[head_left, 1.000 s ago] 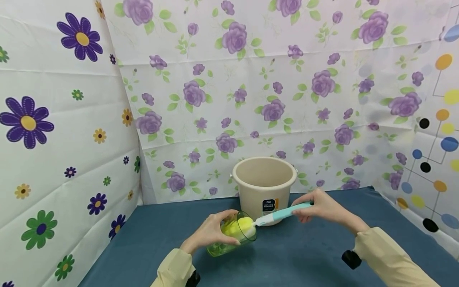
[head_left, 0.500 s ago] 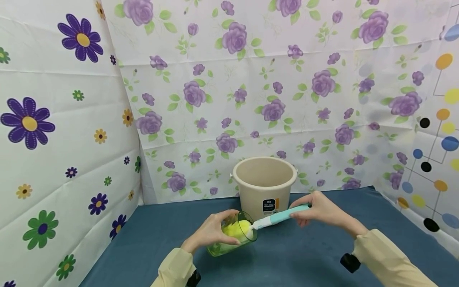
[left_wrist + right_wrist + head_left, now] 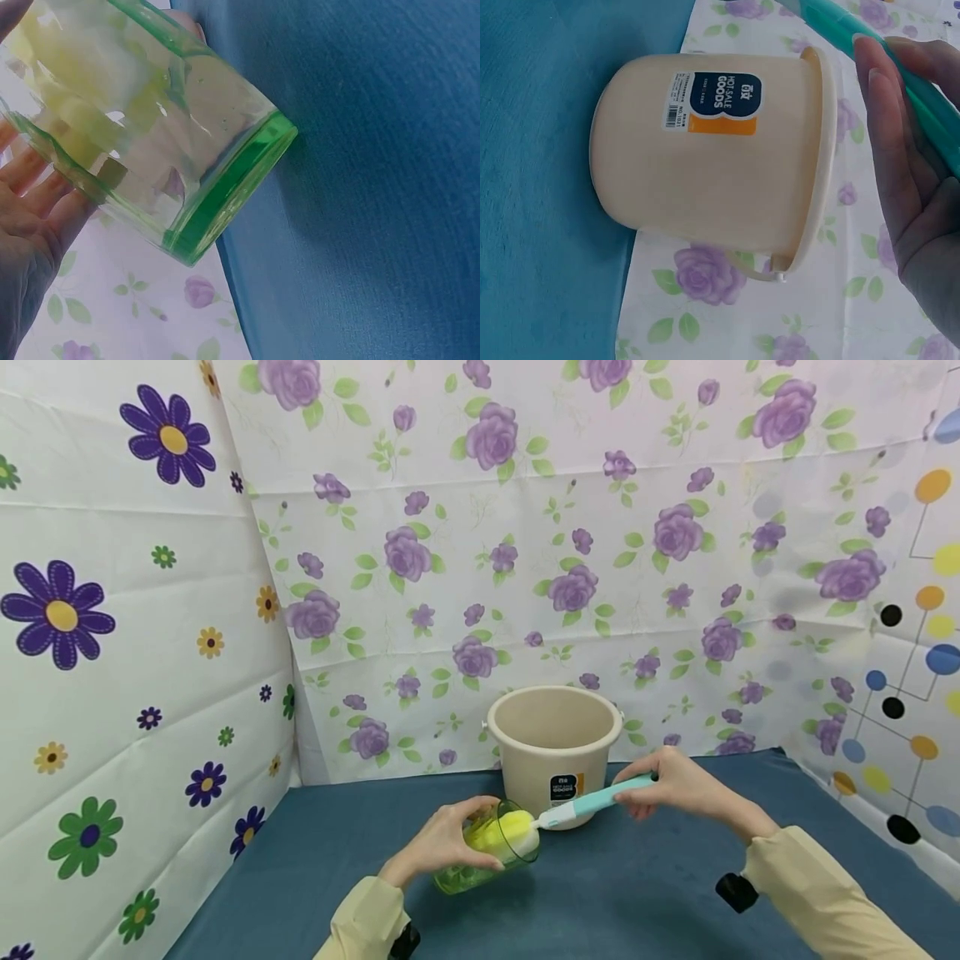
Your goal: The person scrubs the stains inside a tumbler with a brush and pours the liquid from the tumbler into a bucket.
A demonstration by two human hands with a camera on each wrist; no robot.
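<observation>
A green transparent glass [image 3: 468,875] lies tilted in my left hand [image 3: 442,843], its mouth toward the right. My left fingers and thumb grip its sides, and in the left wrist view its thick green base [image 3: 232,191] points away from the palm. The yellow and white sponge head [image 3: 504,835] of a cup brush sits inside the glass, near its mouth. My right hand [image 3: 678,787] pinches the turquoise handle [image 3: 611,794] of that brush near its end. In the right wrist view, fingers and thumb close around the handle [image 3: 922,101].
A beige bucket [image 3: 517,768] with a label stands behind the glass and brush, near the back edge of the blue cloth [image 3: 330,827]. Flower-printed curtains [image 3: 450,568] rise behind it and on the left; a dotted one stands at the right.
My right hand pushes the brush slightly deeper into the glass, then draws it back out to the right. My left hand and the glass stay nearly still.
</observation>
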